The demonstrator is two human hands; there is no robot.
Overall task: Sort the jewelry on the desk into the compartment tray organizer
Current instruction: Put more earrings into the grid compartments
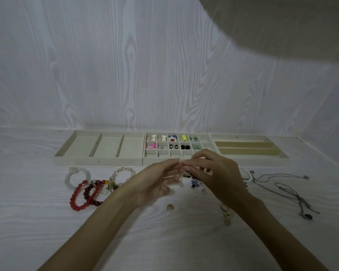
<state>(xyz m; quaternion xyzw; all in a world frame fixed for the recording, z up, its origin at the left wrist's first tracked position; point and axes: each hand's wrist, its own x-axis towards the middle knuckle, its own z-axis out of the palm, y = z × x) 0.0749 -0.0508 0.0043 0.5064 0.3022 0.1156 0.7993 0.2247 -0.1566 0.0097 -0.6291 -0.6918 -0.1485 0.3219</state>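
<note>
Bracelets (86, 189) lie left, necklaces (282, 184) right, before trays (98, 161).

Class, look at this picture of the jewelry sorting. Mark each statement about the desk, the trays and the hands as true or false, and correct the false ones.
1. The left tray with three long sections holds bracelets. False: its sections hold nothing.
2. The red bracelet lies on the desk. True.
3. The middle tray has small pieces in its two far rows. True.
4. The left hand and right hand rest apart at the desk's edges. False: their fingertips meet in front of the middle tray.
5. The necklaces lie in the right tray. False: they are on the desk.
</note>
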